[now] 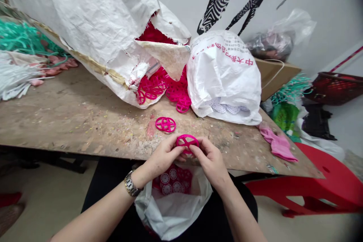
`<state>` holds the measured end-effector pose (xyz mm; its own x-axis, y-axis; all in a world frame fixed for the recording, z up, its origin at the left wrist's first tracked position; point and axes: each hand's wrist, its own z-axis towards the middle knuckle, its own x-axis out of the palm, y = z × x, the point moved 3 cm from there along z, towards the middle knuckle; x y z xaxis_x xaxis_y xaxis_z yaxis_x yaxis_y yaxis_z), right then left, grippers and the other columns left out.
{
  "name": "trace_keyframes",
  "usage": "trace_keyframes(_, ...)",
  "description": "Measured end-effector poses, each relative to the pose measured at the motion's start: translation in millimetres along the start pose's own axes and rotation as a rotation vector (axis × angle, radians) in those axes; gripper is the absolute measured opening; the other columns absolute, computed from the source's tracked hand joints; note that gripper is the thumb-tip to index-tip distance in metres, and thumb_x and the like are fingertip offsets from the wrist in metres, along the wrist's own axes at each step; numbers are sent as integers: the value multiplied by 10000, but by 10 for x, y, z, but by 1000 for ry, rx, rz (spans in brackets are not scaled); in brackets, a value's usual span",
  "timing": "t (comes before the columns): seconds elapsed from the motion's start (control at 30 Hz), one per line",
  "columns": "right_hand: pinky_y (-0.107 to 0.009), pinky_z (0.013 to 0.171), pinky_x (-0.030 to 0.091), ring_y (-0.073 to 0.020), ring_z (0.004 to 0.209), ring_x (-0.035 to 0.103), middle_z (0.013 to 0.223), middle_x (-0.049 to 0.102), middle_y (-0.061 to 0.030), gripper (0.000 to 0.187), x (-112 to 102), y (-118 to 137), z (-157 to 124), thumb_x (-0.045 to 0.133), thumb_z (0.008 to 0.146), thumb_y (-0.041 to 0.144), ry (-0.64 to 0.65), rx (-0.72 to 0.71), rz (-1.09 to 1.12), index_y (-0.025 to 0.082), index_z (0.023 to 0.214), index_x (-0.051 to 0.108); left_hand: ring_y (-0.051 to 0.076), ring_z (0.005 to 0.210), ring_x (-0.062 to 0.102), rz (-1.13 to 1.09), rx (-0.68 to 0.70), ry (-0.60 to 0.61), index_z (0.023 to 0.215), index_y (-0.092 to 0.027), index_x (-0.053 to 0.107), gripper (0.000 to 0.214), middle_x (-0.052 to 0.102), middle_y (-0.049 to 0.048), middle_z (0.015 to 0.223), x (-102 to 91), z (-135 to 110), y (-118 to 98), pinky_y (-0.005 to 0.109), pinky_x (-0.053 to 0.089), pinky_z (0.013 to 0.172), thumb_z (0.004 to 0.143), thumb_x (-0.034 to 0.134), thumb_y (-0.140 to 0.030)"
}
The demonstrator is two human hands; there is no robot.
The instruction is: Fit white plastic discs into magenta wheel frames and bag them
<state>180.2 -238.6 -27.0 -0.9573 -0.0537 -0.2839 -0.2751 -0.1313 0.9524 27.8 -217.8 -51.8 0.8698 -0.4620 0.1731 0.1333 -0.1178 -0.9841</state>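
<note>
My left hand (163,157) and my right hand (208,159) both pinch one pink plastic ring piece (187,141) at the near edge of the worn wooden table (70,117). A steel watch is on my left wrist. Two more pink ring pieces (165,124) lie joined on the table just beyond my hands. Below my hands, a white bag (172,206) on my lap holds several pink and white round pieces.
A torn white sack (93,19) spills a heap of pink rings (167,87) at the table's middle. A white plastic bag (224,75) with white pieces stands to its right. Pink cloth (278,143), a cardboard box (272,73) and a red stool (326,181) are to the right.
</note>
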Motion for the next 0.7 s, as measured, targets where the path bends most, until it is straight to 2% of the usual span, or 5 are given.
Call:
trace_keyframes(0.1, -282, 725, 484, -171, 778, 640, 871, 699, -24, 259, -133, 42, 123, 498, 957, 392, 16, -90, -168, 204, 987, 673, 155, 750, 687, -83, -32, -81, 1153, -201, 626, 326, 682, 46, 981, -55, 60, 42, 289, 591, 687, 859, 652, -339)
trace_keyframes(0.27, -334, 785, 482, -224, 837, 649, 928, 722, -64, 204, -687, -129, 604, 547, 902, 345, -247, -185, -666, 203, 949, 685, 132, 654, 676, -231, -79, -183, 1142, -171, 595, 463, 646, 9, 839, -105, 92, 108, 263, 593, 616, 764, 758, -382)
trace_keyframes(0.37, -327, 815, 466, -231, 923, 640, 1039, 711, -84, 215, -1024, -368, 967, 514, 903, 253, -301, -94, -1081, 191, 1024, 680, 128, 637, 670, -252, -78, -191, 1170, -165, 582, 511, 652, 14, 847, -110, 96, 124, 265, 595, 605, 752, 770, -392)
trace_keyframes(0.43, -330, 781, 460, -246, 944, 633, 1084, 696, -105, 233, -1188, -507, 1169, 518, 897, 223, -323, -36, -1168, 181, 1058, 682, 126, 641, 671, -239, -73, -184, 1156, -163, 596, 491, 662, 26, 876, -111, 98, 133, 267, 597, 610, 759, 765, -395)
trace_keyframes(0.7, -345, 736, 435, -286, 1006, 596, 1136, 649, -154, 301, -1306, -781, 1644, 542, 892, 241, -304, 47, -1327, 163, 1146, 684, 129, 641, 675, -248, -76, -198, 1130, -160, 609, 478, 658, 15, 831, -120, 105, 148, 257, 592, 598, 751, 771, -403)
